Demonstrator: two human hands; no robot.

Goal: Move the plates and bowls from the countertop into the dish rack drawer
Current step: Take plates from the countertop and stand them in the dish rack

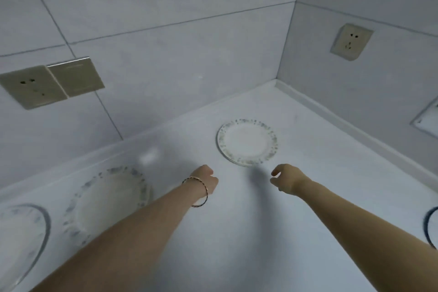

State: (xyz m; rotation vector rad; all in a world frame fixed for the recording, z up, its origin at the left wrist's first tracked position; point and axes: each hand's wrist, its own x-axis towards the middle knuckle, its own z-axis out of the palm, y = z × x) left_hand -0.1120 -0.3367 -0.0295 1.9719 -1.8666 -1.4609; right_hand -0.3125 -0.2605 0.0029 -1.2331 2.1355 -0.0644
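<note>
**Two empty hands short of the small plate**

Head view: both forearms stretch out over the white countertop (237,244), which runs into a tiled corner. The left hand (206,181), with a bracelet (196,191) at its wrist, has its fingers curled in and holds nothing. The right hand (284,179) is half curled, with a gap between thumb and fingers, and is also empty. Neither hand touches any dish.

A small plate (246,141) with a speckled rim lies flat on the countertop just beyond the hands, between them and the corner. A larger plate (106,201) with the same rim lies left of the left forearm and is blurred. A blue-rimmed dish (22,239) sits at the left edge, and another dark-rimmed dish (431,227) is cut off at the right edge; whether these are plates or bowls cannot be told.

On the back wall are a socket (33,86) and a switch (75,76) side by side; a second socket (352,41) is on the right wall.
</note>
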